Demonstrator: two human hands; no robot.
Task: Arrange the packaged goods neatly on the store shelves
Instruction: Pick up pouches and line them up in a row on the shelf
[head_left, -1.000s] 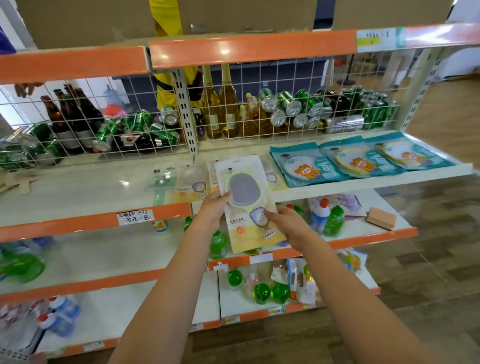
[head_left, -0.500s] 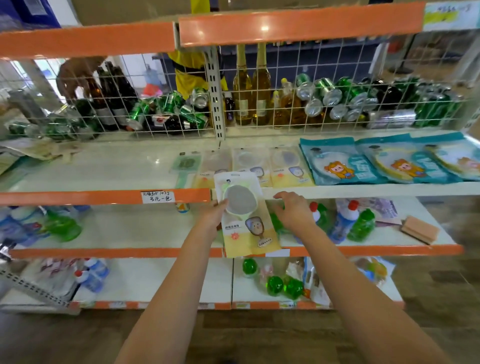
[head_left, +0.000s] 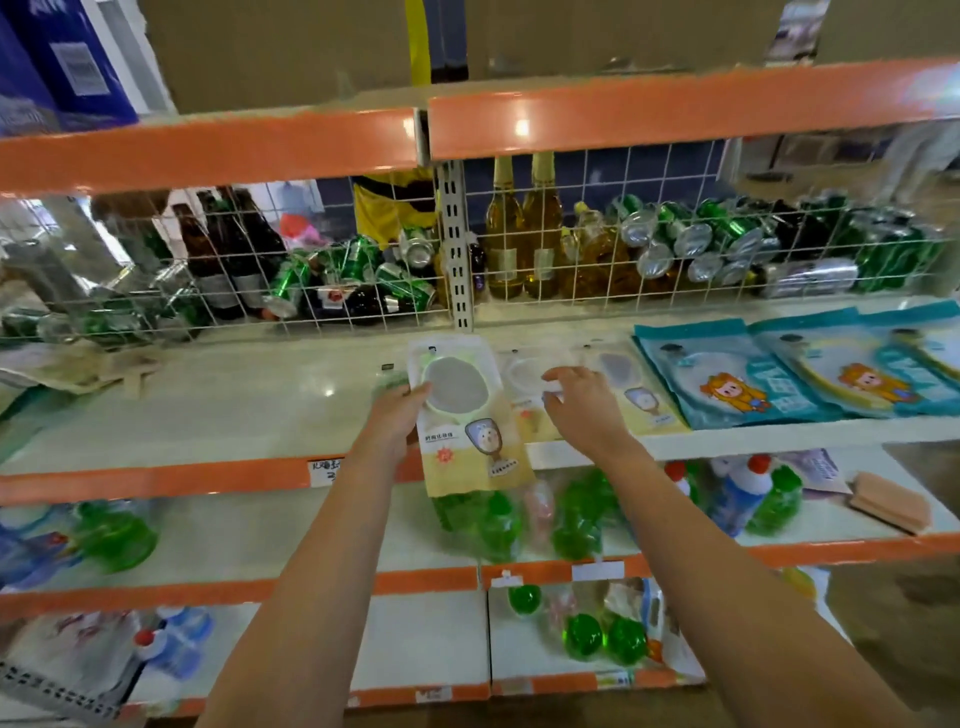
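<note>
My left hand (head_left: 390, 421) grips the left edge of a yellow mirror package (head_left: 465, 415), held upright over the front of the white middle shelf (head_left: 260, 405). My right hand (head_left: 582, 402) has left that package and hovers over a similar pale package (head_left: 530, 374) lying flat on the shelf, fingers loosely spread above it. Another yellow package (head_left: 641, 395) lies just right of it. Several teal cartoon packages (head_left: 737, 369) lie flat further right on the same shelf.
Behind a white wire grid (head_left: 234, 280) stand dark bottles (head_left: 228, 249), golden bottles (head_left: 524, 228) and green cans (head_left: 691, 234). Green and blue detergent bottles (head_left: 576, 519) fill the lower shelves. A tan brush (head_left: 888, 506) lies at the right. Papers (head_left: 67, 364) lie at the shelf's left.
My right hand let go of the yellow package and moved up right over the packages on the shelf. My left hand lifted the package higher, onto the shelf's front.
</note>
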